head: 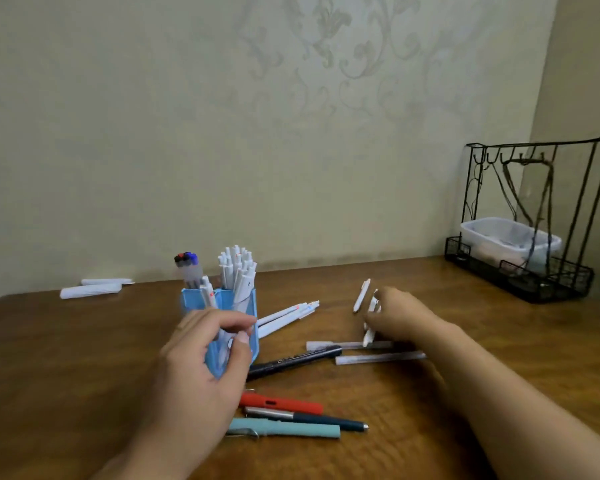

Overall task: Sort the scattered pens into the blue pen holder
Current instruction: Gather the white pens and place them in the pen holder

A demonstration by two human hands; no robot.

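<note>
1. The right hand [400,315] is curled narrowly around a slim white plastic pen [370,320], fingers closed on its barrel, with the lower end of the pen touching or just above the wood; the blur hides which.
2. The left hand [205,355] wraps the near side of the blue plastic pen holder [222,299], thumb and fingers pinched at its front wall. It seems to steady the holder, though a white pen may also sit between the fingers; I cannot tell.
3. The holder stands left of the middle of the brown wooden tabletop [465,341], towards the far edge, already packed with a bundle of upright white pens [238,268] and a few clear pens with dark caps [186,261].
4. Loose pens lie around the hands: another white pen [361,296] just beside the right hand, two frosted clear pens [378,358] under it, a black pen [293,362], a pair of white pens [286,315] by the holder, and near the front edge a red pen [281,403], a navy and silver pen [305,417] and a teal pen [284,429].
5. Judged step: picking up one white pen, mid-task, with many still out.
6. The next move calls for lifting the pen, turning it upright and finding a gap in the crowded holder while the left hand keeps it from tipping.
</note>
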